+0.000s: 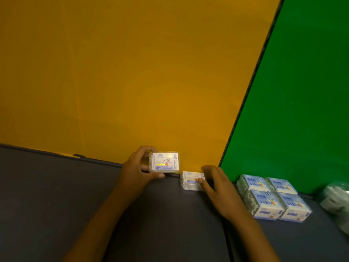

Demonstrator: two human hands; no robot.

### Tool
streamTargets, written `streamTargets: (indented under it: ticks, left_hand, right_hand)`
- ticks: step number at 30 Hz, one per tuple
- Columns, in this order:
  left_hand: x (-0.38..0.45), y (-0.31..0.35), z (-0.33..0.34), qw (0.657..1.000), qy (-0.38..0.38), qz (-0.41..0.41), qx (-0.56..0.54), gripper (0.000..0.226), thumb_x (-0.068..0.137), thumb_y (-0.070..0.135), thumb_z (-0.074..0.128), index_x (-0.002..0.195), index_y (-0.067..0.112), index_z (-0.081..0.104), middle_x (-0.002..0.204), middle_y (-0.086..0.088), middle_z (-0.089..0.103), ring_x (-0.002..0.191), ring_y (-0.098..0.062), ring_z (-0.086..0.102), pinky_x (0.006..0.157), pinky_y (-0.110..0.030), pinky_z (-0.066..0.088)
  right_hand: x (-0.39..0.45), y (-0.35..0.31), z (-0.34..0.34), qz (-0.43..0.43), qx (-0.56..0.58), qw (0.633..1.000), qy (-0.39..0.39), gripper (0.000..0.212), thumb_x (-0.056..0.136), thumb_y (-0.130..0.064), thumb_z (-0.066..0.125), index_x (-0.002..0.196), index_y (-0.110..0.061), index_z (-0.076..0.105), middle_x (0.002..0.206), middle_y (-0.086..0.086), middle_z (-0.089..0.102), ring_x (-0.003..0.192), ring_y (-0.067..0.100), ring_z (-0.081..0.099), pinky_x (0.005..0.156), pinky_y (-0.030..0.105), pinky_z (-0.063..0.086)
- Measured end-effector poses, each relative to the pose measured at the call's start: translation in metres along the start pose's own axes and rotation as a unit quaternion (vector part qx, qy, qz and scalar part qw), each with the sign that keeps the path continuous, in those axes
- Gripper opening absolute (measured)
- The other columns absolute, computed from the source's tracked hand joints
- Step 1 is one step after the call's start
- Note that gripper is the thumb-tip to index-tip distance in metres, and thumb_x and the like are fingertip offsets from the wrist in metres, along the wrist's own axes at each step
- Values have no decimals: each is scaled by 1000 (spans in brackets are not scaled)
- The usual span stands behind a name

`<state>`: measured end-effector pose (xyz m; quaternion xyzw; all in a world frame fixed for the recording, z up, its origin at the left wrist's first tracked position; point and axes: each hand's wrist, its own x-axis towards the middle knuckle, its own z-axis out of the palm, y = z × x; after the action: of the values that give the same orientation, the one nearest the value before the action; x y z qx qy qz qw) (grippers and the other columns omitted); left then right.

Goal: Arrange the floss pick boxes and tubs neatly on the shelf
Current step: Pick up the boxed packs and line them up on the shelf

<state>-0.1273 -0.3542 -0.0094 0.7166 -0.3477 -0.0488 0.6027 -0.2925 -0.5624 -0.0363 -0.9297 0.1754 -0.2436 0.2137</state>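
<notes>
My left hand (136,172) grips a small clear floss pick box (164,162) with a white and purple label marked 50, held just above the dark shelf (56,195) near the yellow back wall. A second, like box (191,180) lies on the shelf to its right. My right hand (217,184) holds this second box, thumb on its label and fingers behind it.
Several blue and white floss pick packs (272,197) stand in a tight block on the shelf at the right, in front of the green panel (302,110). A clear tub or bag (336,201) shows at the far right edge.
</notes>
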Motion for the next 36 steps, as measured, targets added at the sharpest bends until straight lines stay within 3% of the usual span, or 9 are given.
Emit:
streamTargets:
  ticks: [4, 9, 15, 18, 22, 27, 30, 36]
  left_hand:
    - [-4, 9, -2, 997, -4, 0, -78, 61, 66, 2, 83, 114, 23, 53, 111, 7, 66, 94, -8, 69, 66, -22, 57]
    - [-5, 10, -5, 997, 4, 11, -73, 60, 66, 3, 84, 115, 22, 54, 108, 6, 67, 93, -8, 69, 70, -26, 59]
    - [-10, 10, -2, 997, 1, 12, -75, 62, 67, 6, 83, 118, 27, 54, 112, 6, 66, 96, -11, 68, 70, -29, 59]
    - [-14, 11, 5, 996, -1, 6, -86, 64, 69, 6, 82, 121, 30, 53, 113, 4, 66, 97, -15, 68, 70, -35, 60]
    - [-21, 18, 15, 994, -9, 3, -110, 67, 72, 3, 80, 125, 30, 51, 113, 3, 66, 95, -14, 68, 69, -37, 60]
    - [-35, 32, 23, 987, -9, -11, -160, 68, 73, 0, 78, 128, 29, 50, 113, 2, 65, 101, -16, 67, 68, -31, 59]
    - [-50, 47, 28, 986, -7, 10, -164, 68, 74, 0, 77, 129, 29, 50, 115, 3, 65, 100, -16, 67, 69, -30, 58]
    - [-93, 85, 48, 986, -11, 43, -161, 67, 73, 2, 77, 128, 31, 51, 117, 5, 65, 104, -12, 65, 85, -26, 55]
  right_hand:
    - [1, 2, 3, 4, -10, 1000, -16, 44, 93, -57, 48, 130, -32, 45, 121, -15, 47, 109, 4, 50, 89, 25, 46]
    - [2, 1, 4, 29, -1, 998, -48, 60, 84, -64, 54, 131, -28, 48, 118, -12, 43, 105, 2, 50, 89, 23, 47]
    - [1, -1, -1, 39, 17, 995, -85, 50, 76, -65, 64, 117, -39, 51, 112, -14, 46, 98, -2, 49, 79, 13, 42]
    - [-1, -4, -4, 32, 64, 995, -69, 44, 73, -53, 78, 105, -40, 50, 109, -16, 54, 96, -4, 54, 75, 15, 48]
    - [-5, -11, -11, 44, 125, 990, -42, 49, 70, -32, 87, 103, -34, 51, 107, -13, 64, 90, 3, 63, 73, 30, 57]
    - [-29, -25, -34, 83, 214, 973, 22, 50, 73, -11, 84, 109, -28, 53, 103, -9, 68, 87, 7, 64, 72, 26, 56]
    - [-53, -28, -56, 95, 264, 959, 44, 52, 76, -10, 82, 115, -30, 55, 108, -8, 68, 92, 3, 66, 76, 22, 56]
    - [-110, -25, -111, 105, 316, 936, 118, 57, 79, -7, 79, 124, -32, 55, 116, -8, 67, 99, 7, 67, 80, 28, 58]
